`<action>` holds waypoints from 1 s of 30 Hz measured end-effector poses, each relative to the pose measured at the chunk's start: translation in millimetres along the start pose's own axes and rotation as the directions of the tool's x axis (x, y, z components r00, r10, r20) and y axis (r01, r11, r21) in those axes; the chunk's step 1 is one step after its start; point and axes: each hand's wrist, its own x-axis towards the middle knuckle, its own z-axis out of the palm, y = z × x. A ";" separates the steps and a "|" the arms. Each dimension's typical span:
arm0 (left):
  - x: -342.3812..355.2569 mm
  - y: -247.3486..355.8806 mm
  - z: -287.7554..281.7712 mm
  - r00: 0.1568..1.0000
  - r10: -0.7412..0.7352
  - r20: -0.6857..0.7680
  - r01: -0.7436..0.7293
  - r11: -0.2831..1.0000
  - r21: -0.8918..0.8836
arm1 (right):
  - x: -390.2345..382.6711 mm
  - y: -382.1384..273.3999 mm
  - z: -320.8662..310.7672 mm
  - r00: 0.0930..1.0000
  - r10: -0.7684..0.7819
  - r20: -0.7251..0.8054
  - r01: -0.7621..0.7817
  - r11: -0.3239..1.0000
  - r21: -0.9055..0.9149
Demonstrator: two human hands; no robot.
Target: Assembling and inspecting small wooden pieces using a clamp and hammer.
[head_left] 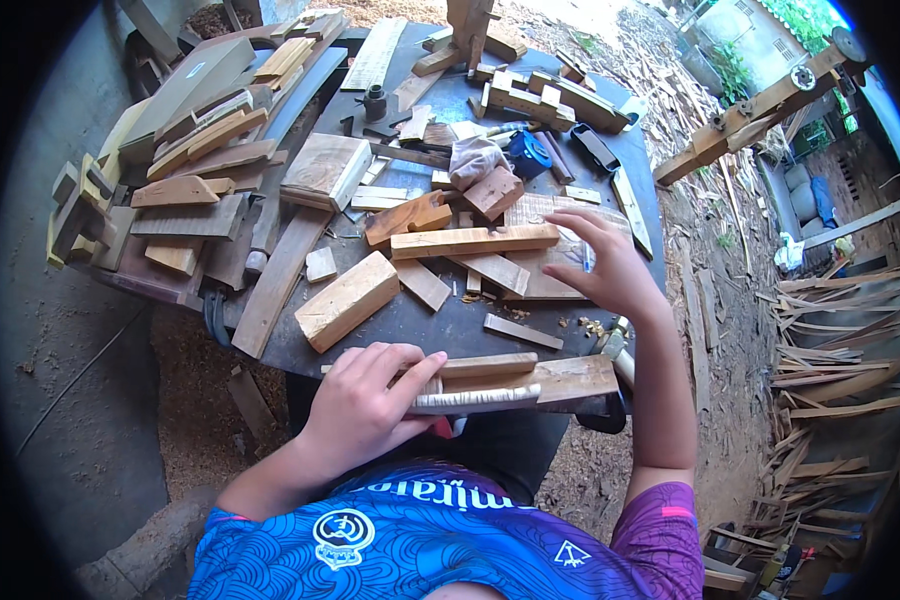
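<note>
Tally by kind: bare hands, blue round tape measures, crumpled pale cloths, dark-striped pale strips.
Bare hands: 2 (left hand, right hand)
Blue round tape measure: 1
Crumpled pale cloth: 1
Dark-striped pale strip: 1
Total: 5

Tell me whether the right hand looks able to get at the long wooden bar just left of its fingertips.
Probably yes: the right hand is open, its fingertips near one end of the long wooden bar, with nothing apparent between.

Wooden blocks (347,301) crowd a tabletop (440,328) in a woodworking workshop, where shavings (672,135) litter the ground (730,400) and timber strips (855,405) lie heaped beyond the tabletop's right edge.
</note>
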 end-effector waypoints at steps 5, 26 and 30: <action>15.6 -1.4 -4.9 0.993 0.116 -0.035 -0.109 0.981 0.158 | 23.8 -8.3 27.6 0.996 -0.051 0.071 0.054 0.998 -0.045; 5.6 -24.1 26.8 0.986 -0.050 0.158 0.027 0.989 0.143 | 54.3 4.3 17.2 0.967 -0.109 -0.229 0.070 0.983 -0.172; 5.2 -21.7 24.9 0.983 -0.065 0.169 0.040 0.989 0.143 | 77.2 -18.2 45.0 0.978 -0.189 -0.084 0.164 0.957 -0.241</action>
